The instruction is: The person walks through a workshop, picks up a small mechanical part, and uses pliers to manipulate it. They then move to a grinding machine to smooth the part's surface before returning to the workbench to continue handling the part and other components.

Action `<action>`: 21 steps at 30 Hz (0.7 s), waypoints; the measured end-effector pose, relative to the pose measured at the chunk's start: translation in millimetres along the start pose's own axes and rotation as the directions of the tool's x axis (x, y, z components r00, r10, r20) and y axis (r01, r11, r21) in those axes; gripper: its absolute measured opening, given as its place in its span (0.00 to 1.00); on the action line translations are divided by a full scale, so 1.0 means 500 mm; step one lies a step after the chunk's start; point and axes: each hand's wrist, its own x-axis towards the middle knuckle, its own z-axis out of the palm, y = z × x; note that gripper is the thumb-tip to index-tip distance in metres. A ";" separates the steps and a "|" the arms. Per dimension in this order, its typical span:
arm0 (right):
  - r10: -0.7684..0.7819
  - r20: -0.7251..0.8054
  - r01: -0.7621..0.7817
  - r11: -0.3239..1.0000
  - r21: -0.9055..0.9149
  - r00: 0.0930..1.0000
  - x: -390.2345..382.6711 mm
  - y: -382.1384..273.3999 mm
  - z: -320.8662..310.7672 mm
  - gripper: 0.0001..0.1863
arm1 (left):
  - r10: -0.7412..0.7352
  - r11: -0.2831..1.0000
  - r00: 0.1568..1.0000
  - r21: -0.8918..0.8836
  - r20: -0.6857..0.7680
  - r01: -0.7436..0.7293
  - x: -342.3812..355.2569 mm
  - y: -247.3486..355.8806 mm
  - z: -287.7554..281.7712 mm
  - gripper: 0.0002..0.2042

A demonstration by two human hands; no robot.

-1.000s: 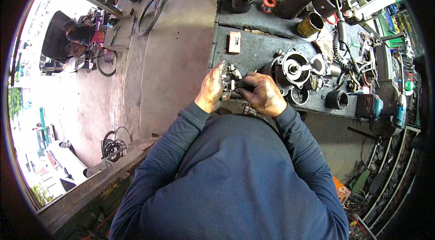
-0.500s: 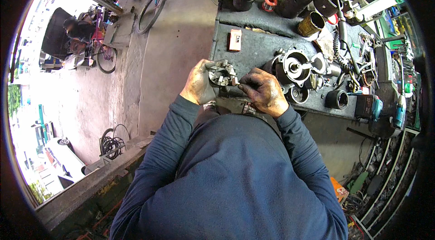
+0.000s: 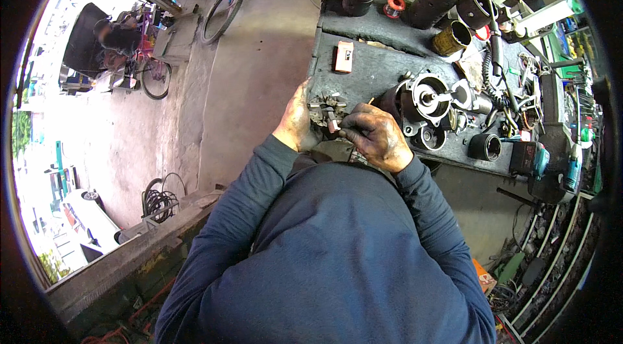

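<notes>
Over the near left corner of the workbench, my left hand (image 3: 295,122) is closed around the side of a round metal brush holder (image 3: 322,109) with several blocky pieces on its face. A small reddish-grey carbon brush (image 3: 333,126) sits at its near right side. My right hand (image 3: 379,136), darkened with grime, pinches thumb and forefinger at that brush; the fingertips partly hide the contact. Just right of this hand lies an open motor housing (image 3: 429,97) with a shaft in its middle.
On the dark workbench (image 3: 379,61) stand a small orange-and-white box (image 3: 343,57), a solder spool (image 3: 394,6), a rusty yellow can (image 3: 451,38) and a black ring (image 3: 485,147). A cordless tool (image 3: 529,158) rests at the right edge. A person (image 3: 117,37) is far left near a bicycle (image 3: 155,79).
The brush holder has tilted and turned in my left hand, whose fingers now point more upward. My right fingertips have shifted slightly lower, with the brush now showing nearer the holder's front.
</notes>
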 end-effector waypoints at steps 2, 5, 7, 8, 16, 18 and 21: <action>0.017 0.001 -0.017 1.000 -0.002 1.000 0.002 -0.012 -0.004 0.09 | 0.043 0.999 0.999 0.020 -0.012 -0.042 -0.003 -0.003 0.013 0.29; 0.016 0.036 -0.014 0.998 -0.063 0.999 0.000 -0.011 -0.006 0.08 | 0.088 0.991 0.996 0.105 -0.029 -0.084 -0.006 -0.003 0.022 0.28; 0.034 0.061 -0.029 0.996 -0.084 0.998 0.000 -0.012 -0.007 0.08 | 0.131 0.976 0.991 0.177 -0.025 -0.124 -0.003 -0.006 0.010 0.28; 0.057 0.065 -0.052 0.996 -0.077 0.996 0.002 -0.014 -0.008 0.09 | 0.125 0.979 0.992 0.163 -0.025 -0.119 -0.002 -0.005 0.010 0.28; 0.191 0.019 -0.190 0.982 -0.013 0.981 0.007 -0.032 -0.004 0.10 | 0.059 0.993 0.998 0.100 -0.007 -0.058 -0.003 0.007 0.019 0.25; 0.340 0.047 -0.343 0.938 0.058 0.939 0.009 -0.032 -0.003 0.10 | 0.028 0.994 0.997 0.110 -0.076 -0.019 -0.013 0.006 0.045 0.24; 0.173 -0.053 -0.179 0.977 -0.114 0.983 0.005 -0.019 0.005 0.10 | 0.063 0.983 0.991 0.181 -0.121 -0.040 -0.016 -0.009 0.050 0.22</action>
